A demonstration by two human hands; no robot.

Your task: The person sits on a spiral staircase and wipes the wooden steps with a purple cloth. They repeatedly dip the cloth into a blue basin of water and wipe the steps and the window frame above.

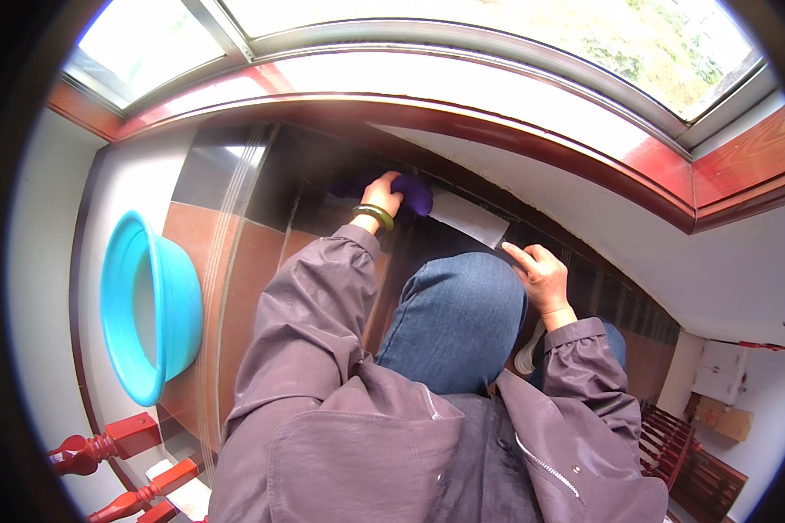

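My left hand (pixel 382 196), with a green bangle at the wrist, grips a purple cloth (pixel 413 194) low on the dark stair tiles (pixel 314 173). Right beside the cloth is a pale, flat rectangular piece (pixel 469 219), whose material I cannot make out. At the near right corner of that piece is the index fingertip of my right hand (pixel 544 276). Its other fingers are bent, and whether it pinches the corner is unclear. My bent knee in blue jeans (pixel 461 314) rises between my arms.
A light blue plastic basin (pixel 184 307) stands to the left on the brown tiles (pixel 255 261). Red wooden balusters (pixel 98 444) are at the lower left. A red wooden sill (pixel 432 121) runs under the window ahead. More railing (pixel 667 444) and a cardboard box (pixel 723 418) lie far right.
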